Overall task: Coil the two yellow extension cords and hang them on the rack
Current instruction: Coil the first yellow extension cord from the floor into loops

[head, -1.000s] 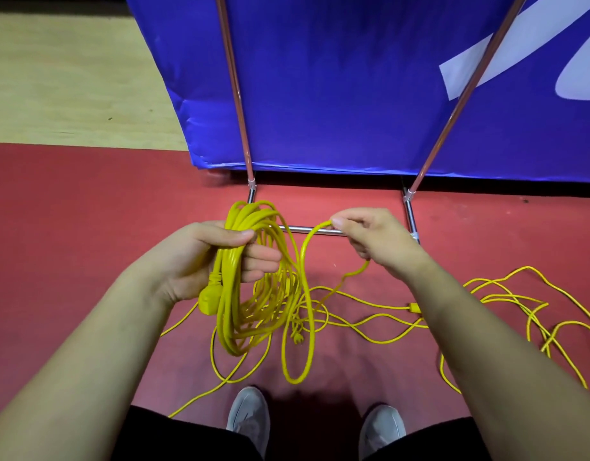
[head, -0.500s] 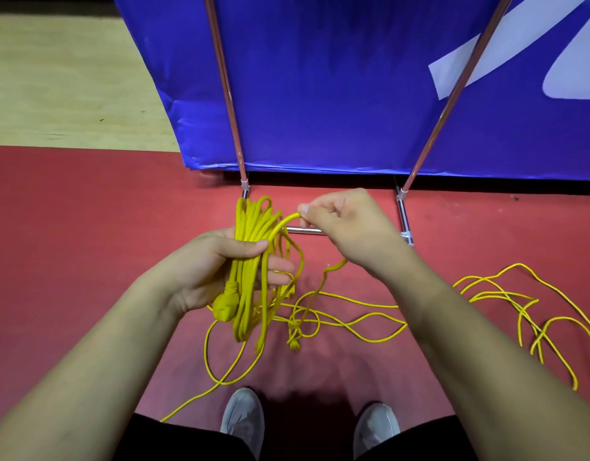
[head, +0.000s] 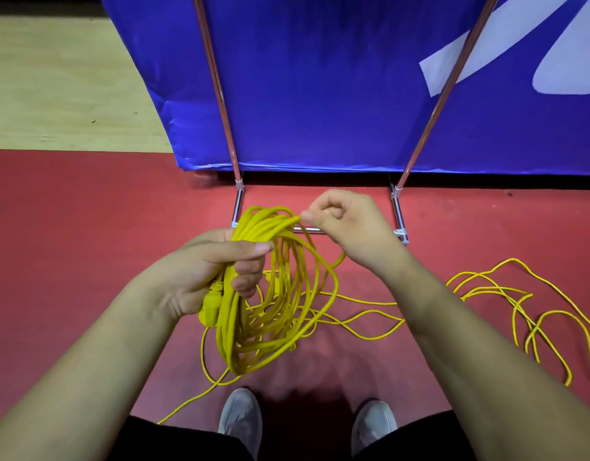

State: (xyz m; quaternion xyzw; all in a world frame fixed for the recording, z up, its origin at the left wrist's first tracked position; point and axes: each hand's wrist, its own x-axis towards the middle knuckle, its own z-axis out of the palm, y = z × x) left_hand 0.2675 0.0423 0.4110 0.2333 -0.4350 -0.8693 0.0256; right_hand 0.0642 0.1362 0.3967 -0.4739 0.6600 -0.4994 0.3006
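One large blue fabric banner backs red matte flooring, open to the left, where the slanted metal-pole rack stands. The coiled yellow extension cord hangs long-axis downward from the left hand, which grips its top. Loose yellow cord sprawls rightward. The right hand pinches one strand at the coil's top.

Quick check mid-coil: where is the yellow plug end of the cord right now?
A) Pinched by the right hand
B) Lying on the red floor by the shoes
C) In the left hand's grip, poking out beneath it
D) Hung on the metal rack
C: the chunky yellow plug sticks out below the left hand, which grips the coiled yellow extension cord; the right hand pinches only a strand at the coil's top.
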